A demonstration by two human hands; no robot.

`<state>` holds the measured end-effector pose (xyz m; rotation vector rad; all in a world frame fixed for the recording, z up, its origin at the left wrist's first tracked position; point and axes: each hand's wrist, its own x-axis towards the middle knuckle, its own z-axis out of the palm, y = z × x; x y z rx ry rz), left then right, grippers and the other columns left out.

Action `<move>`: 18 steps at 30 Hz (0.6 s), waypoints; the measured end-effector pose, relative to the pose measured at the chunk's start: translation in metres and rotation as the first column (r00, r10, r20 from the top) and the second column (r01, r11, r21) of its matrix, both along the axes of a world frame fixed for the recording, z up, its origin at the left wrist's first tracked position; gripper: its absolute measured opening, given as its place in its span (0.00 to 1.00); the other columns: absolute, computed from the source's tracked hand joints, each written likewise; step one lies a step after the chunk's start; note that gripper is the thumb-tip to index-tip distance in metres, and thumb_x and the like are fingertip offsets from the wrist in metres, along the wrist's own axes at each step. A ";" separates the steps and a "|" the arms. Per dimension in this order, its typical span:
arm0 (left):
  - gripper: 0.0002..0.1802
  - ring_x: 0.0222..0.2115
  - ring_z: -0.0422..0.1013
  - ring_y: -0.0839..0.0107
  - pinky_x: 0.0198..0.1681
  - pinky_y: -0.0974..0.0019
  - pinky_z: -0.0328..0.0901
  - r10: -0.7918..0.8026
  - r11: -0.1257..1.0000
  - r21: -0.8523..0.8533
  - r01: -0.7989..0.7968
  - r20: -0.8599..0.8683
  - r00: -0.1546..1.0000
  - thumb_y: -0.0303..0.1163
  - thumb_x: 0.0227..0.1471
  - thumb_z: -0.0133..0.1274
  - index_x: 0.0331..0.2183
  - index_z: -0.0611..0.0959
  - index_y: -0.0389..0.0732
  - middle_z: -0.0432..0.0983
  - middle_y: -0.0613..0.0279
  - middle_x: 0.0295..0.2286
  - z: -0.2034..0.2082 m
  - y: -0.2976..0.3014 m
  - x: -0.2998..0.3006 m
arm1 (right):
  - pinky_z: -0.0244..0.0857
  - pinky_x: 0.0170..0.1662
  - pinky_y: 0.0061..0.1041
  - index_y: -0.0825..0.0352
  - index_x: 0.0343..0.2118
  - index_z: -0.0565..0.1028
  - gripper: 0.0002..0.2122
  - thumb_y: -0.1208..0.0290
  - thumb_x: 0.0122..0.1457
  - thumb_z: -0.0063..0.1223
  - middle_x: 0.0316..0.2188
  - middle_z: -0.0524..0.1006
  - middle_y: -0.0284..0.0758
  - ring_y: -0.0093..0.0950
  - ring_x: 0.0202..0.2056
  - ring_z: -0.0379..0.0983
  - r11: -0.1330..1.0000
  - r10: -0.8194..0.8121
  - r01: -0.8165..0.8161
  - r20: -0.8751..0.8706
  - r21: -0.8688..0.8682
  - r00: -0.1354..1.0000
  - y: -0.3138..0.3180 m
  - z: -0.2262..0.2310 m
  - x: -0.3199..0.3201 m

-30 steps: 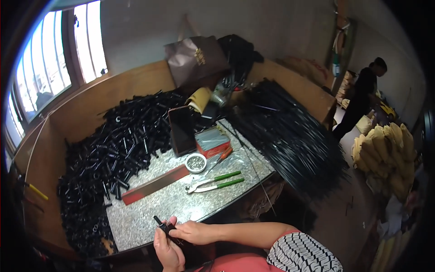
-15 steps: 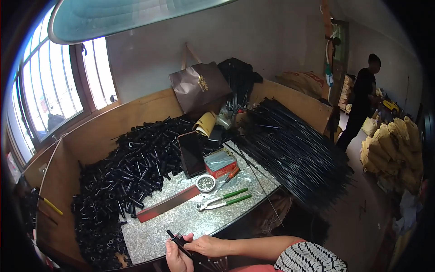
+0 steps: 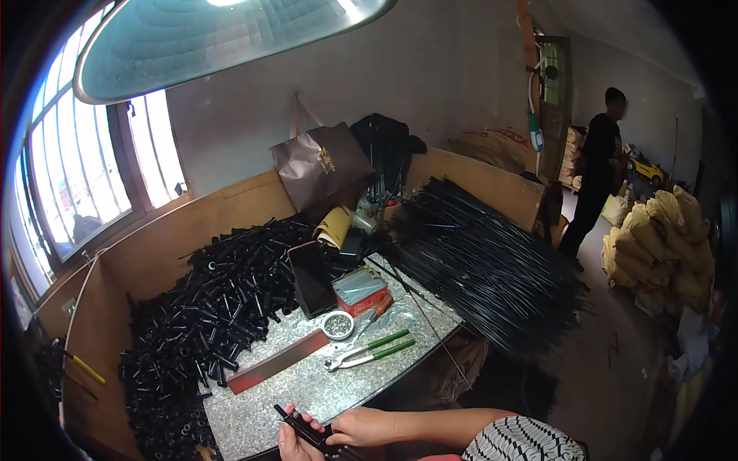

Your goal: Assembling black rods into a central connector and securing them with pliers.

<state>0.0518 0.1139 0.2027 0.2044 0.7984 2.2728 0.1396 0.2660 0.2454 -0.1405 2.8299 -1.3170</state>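
Observation:
At the near edge of the worktop, my left hand (image 3: 296,446) grips a slim black tubular part (image 3: 298,422), its narrow end pointing up and left. Thumb and fingers sit on either side of it. Against the part's lower end, my right hand (image 3: 365,427) has its fingers closed; what they pinch is hidden. Dark pieces below the hands are hard to make out. Beyond them, pliers (image 3: 373,352) with green handles lie on the speckled worktop (image 3: 307,384), near a long red-sided bar (image 3: 277,363).
A heap of black tubular parts (image 3: 207,307) fills the left side; a pile of long black rods (image 3: 492,269) lies right. Between them are a phone (image 3: 311,279), a white bowl of small metal bits (image 3: 337,326), a red box (image 3: 361,296) and a screwdriver (image 3: 380,307). A person (image 3: 600,169) stands far right.
The view has tilted upward, so more of the lamp shows. Both hands stay together at the black part. Thin silver-tipped rods that showed below the hands are out of sight.

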 end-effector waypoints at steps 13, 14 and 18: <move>0.23 0.33 0.69 0.73 0.41 0.67 0.66 -0.017 1.000 0.016 0.019 -0.097 0.995 0.40 0.64 0.37 0.53 0.67 0.34 0.72 0.59 0.35 0.004 0.010 -0.001 | 0.60 0.13 0.24 0.62 0.41 0.65 0.19 0.54 0.55 0.55 0.18 0.69 0.33 0.26 0.15 0.64 0.981 0.017 -0.186 -0.984 0.051 -0.179 -0.012 0.151 0.043; 0.23 0.34 0.69 0.71 0.41 0.66 0.65 -0.026 1.000 -0.002 0.026 -0.112 0.993 0.40 0.64 0.36 0.53 0.66 0.34 0.71 0.58 0.35 0.003 0.009 -0.001 | 0.57 0.13 0.20 0.64 0.35 0.68 0.12 0.64 0.54 0.55 0.18 0.67 0.30 0.20 0.13 0.61 0.942 0.126 -0.243 -0.915 0.231 -0.382 -0.023 0.171 0.035; 0.24 0.33 0.69 0.71 0.41 0.66 0.65 0.001 1.000 0.015 0.001 -0.122 0.993 0.41 0.63 0.36 0.53 0.65 0.33 0.71 0.59 0.35 -0.004 0.000 0.004 | 0.50 0.13 0.13 0.65 0.14 0.68 0.09 0.87 0.43 0.48 0.12 0.63 0.23 0.14 0.12 0.60 0.716 0.244 -0.422 -0.765 0.557 -0.596 -0.045 0.212 0.039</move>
